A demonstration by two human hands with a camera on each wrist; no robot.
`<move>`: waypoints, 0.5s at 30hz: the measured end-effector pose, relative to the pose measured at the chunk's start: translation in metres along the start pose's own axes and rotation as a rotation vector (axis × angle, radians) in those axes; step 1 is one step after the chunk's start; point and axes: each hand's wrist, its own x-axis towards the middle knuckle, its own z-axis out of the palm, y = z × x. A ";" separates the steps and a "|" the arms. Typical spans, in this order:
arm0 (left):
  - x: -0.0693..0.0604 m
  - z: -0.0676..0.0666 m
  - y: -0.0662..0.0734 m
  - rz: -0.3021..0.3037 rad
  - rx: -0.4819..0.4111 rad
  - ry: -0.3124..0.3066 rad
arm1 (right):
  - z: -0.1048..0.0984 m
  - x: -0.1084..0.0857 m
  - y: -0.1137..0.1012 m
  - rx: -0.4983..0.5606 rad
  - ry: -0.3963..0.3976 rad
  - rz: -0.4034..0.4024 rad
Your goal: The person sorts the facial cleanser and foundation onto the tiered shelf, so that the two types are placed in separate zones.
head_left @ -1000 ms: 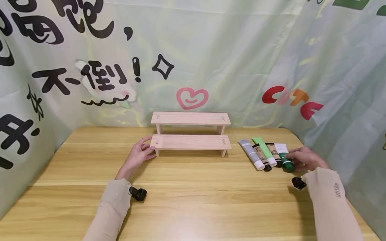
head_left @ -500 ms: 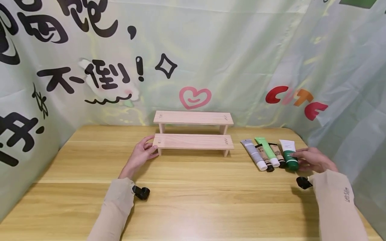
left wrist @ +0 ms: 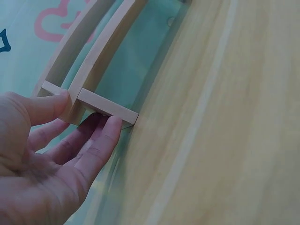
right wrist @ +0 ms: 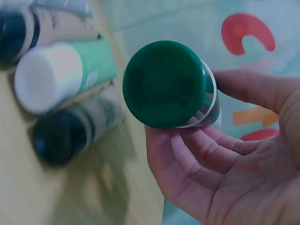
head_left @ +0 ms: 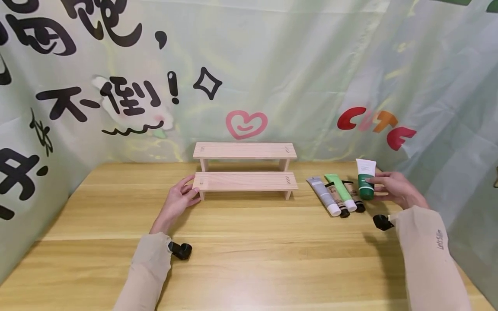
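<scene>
A two-tier wooden shelf (head_left: 246,181) stands toward the back of the table. At the left end of its lower tier, my left hand (head_left: 179,199) grips the board, the thumb on top and the fingertips against the leg, as the left wrist view shows. My right hand (head_left: 398,188) holds a green and white squeeze tube (head_left: 366,185), cap end down, off the table. Its green cap (right wrist: 164,84) faces the camera in the right wrist view, with the thumb on one side and the fingers on the other. A light green tube (head_left: 340,192) lies among others beside it.
A grey-purple tube (head_left: 324,196) and two beige tubes with black caps, one nearer (head_left: 336,199) and one farther right (head_left: 353,196), lie side by side on the table. A printed cloth (head_left: 295,73) hangs behind the table.
My right hand has taken up the green and white tube from the right end of the row and raised it off the table. My left hand stays at the shelf.
</scene>
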 end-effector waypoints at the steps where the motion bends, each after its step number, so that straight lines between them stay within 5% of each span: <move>1: 0.000 0.001 0.000 -0.001 -0.004 -0.002 | 0.002 -0.001 -0.003 0.002 0.008 -0.001; 15: 0.000 0.001 0.000 -0.003 -0.011 0.003 | 0.027 0.003 -0.039 -0.046 0.073 -0.051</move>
